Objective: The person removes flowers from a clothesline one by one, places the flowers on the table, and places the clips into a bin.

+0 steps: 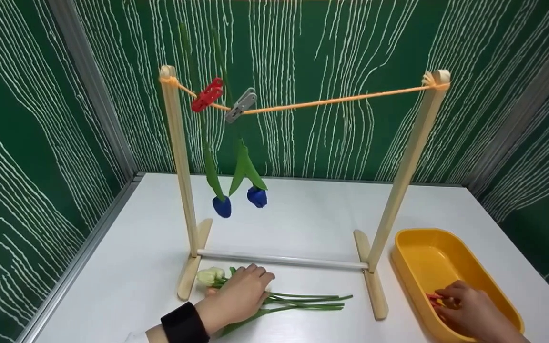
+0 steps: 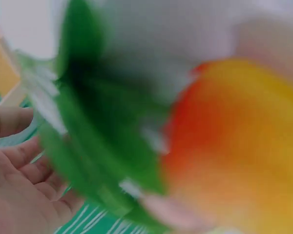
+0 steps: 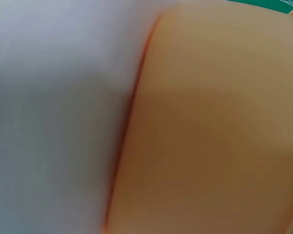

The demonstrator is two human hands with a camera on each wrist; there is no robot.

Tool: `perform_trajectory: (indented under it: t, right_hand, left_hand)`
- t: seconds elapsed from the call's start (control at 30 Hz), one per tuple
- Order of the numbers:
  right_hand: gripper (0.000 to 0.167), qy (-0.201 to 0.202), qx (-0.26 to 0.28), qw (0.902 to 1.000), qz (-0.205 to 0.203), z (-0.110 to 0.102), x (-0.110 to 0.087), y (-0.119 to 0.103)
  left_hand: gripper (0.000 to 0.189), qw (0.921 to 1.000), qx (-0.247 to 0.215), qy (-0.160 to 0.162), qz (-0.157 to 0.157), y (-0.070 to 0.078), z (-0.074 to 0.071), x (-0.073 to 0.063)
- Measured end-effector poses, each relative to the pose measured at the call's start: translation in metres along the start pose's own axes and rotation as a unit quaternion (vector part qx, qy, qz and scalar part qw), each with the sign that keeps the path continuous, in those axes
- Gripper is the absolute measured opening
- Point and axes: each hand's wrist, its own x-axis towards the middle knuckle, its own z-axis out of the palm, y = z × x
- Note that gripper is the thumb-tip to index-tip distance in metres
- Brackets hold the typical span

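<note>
Two blue tulips hang heads down from an orange cord (image 1: pixel 331 101); the left tulip (image 1: pixel 222 206) is held by a red clothespin (image 1: pixel 207 95), the right tulip (image 1: pixel 257 196) by a grey clothespin (image 1: pixel 241 105). My left hand (image 1: pixel 243 293) lies over a bunch of tulips on the table, its fingers loosely bent in the left wrist view. A white tulip head (image 1: pixel 210 276) and green stems (image 1: pixel 312 300) stick out on either side; an orange-yellow tulip (image 2: pixel 234 146) looms close in the left wrist view. Inside the yellow tray, my right hand (image 1: pixel 470 307) has thumb and fingers around red clothespins (image 1: pixel 434 298).
A wooden post (image 1: pixel 179 166) on the left and another post (image 1: pixel 408 176) on the right carry the cord. Low between their feet runs a pale crossbar (image 1: pixel 279 259). The yellow tray (image 1: pixel 427 233) stands to the right; its outer wall fills much of the right wrist view.
</note>
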Motion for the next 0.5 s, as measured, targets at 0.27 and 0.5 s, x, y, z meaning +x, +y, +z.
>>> perform_trajectory:
  t: [0.27, 0.5]
  right_hand:
    - [0.060, 0.100, -0.057, 0.9916, -0.059, -0.023, -0.016, -0.030]
    - [0.046, 0.173, -0.066, 0.9736, -0.134, -0.029, -0.034, -0.068]
  left_hand:
    - [0.037, 0.9899, -0.061, 0.128, 0.008, 0.017, -0.050, -0.004]
    - [0.050, 0.9055, -0.087, 0.412, 0.054, 0.014, -0.103, 0.005]
